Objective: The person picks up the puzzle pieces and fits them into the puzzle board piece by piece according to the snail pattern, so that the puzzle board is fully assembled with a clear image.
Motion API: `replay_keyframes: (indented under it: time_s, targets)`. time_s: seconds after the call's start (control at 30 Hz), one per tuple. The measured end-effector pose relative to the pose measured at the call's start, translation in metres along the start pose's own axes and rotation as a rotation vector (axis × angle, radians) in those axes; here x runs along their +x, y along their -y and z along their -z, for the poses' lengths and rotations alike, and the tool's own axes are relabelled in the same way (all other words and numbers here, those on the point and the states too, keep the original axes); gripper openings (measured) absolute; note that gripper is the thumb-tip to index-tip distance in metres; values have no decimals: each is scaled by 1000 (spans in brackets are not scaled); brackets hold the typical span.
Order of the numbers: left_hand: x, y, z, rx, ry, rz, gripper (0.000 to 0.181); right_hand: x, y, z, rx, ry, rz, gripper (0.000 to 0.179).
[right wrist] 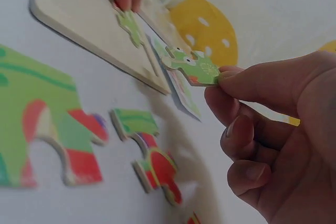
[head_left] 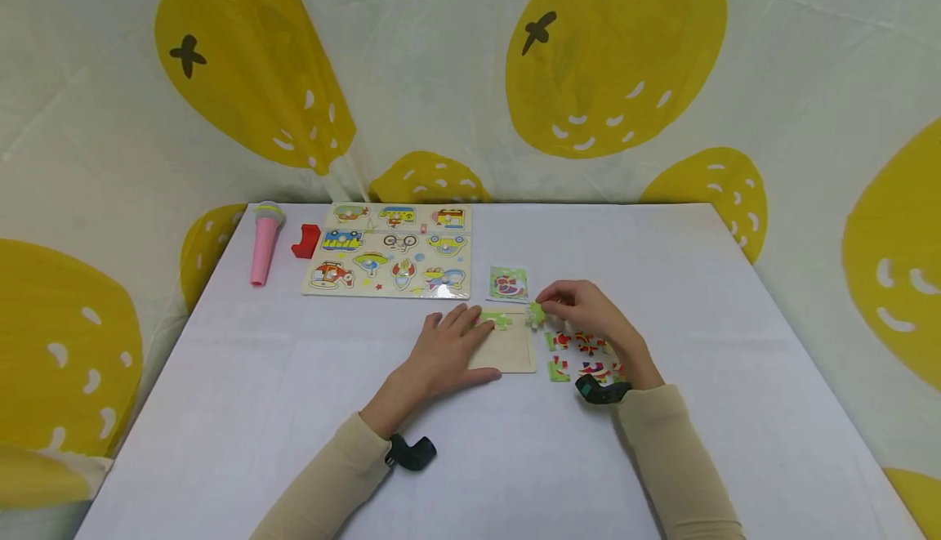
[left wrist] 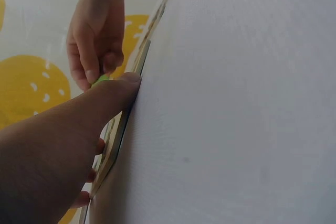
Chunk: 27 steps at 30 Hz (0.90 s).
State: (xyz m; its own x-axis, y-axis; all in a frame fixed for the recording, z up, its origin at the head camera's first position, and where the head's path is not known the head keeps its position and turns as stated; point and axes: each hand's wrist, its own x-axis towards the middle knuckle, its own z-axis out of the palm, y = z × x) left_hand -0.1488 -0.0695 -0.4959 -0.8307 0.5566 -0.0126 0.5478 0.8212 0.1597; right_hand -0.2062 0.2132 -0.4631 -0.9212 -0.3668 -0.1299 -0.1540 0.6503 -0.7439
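Observation:
Between its thumb and index finger, my right hand pinches a green jigsaw piece, raised over the upper right corner of a wooden puzzle tray. My left hand rests with fingers spread on the tray's left side, and its thumb lies at the lower edge. A green piece sits in the tray's upper part, touched by the left fingertips. Loose red and green jigsaw pieces lie to the right of the tray, some partly hidden under the right wrist.
Behind the tray lies a small picture card. A vehicle knob-puzzle board is at the back left, beside a red bracket-shaped block and a pink toy microphone. A white cloth covers the table.

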Motion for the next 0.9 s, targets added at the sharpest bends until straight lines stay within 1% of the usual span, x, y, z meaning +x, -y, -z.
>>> replay_keyframes:
  time_s: [0.13, 0.37, 0.63, 0.73, 0.9]
  targets:
    - [1, 0, -1, 8, 3, 1, 83, 3, 7, -9, -44, 11, 14, 16]
    - [0, 0, -1, -5, -11, -6, 83, 5, 13, -19, -41, 23, 43, 15]
    - [0, 0, -1, -2, -14, -5, 82, 10, 13, -27, -127, 12, 52, 16]
    - [1, 0, -1, 2, -9, -3, 82, 10, 14, -29, -133, 4, 61, 17]
    - [1, 1, -2, 6, -15, -8, 81, 10, 14, -31, -108, 3, 84, 17]
